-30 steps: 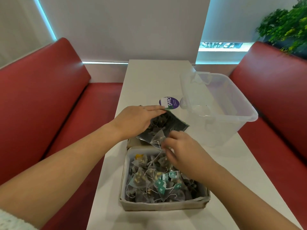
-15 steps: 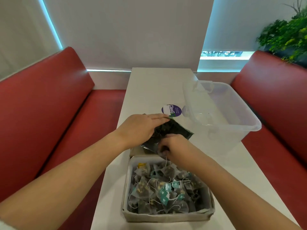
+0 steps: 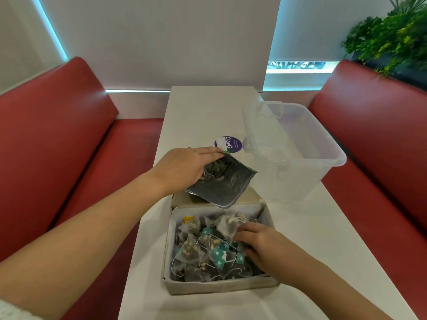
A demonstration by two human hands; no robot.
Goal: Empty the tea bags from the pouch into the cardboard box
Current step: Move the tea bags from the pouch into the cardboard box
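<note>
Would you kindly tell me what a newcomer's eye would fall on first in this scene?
The cardboard box at the near end of the white table, heaped with pyramid tea bags, draws the eye first, with the right hand resting on them. Just beyond it the left hand holds a dark pouch tilted over the box's far edge. A clear plastic tub stands to the right.
</note>
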